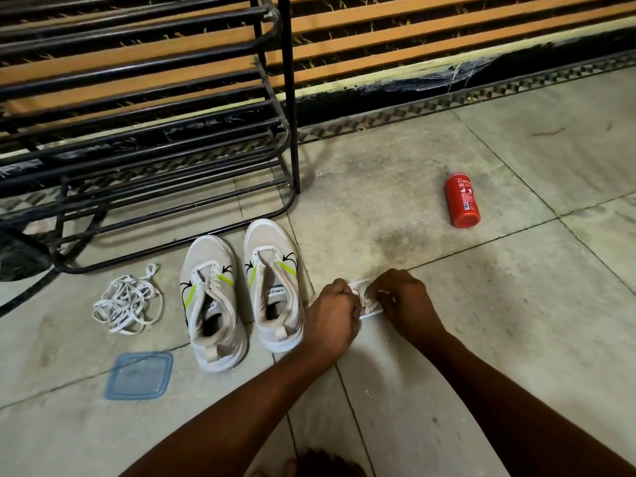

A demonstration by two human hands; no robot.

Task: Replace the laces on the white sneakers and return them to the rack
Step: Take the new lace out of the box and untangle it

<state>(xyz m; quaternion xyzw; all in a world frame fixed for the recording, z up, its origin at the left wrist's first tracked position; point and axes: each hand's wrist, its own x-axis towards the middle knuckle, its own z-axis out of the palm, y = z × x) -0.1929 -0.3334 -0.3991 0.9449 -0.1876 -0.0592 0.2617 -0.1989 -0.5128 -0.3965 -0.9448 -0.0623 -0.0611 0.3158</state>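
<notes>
White sneakers (pixel 265 242) stand unlaced on the floor (pixel 447 339) near the rack (pixel 287 98), and just right of them my left grip (pixel 332 315) and right grip (pixel 406 301) both pinch the lace packet (pixel 366 301), so I should open it slowly without tangling laces.

A white sneaker (pixel 211 304) and a second sneaker (pixel 273 287) at its 3 o'clock stand side by side on the tiled floor (pixel 447 339), toes toward the black rack (pixel 137 108) at 12 o'clock. Loose white laces (pixel 125 301) lie at 9 o'clock, a blue lid (pixel 138 375) at 7 o'clock. At the pair's 3 o'clock, the left hand (pixel 332 315) and right hand (pixel 404 301) pinch a small white packet (pixel 366 299). A red bottle (pixel 462 199) lies at their 1 o'clock.
</notes>
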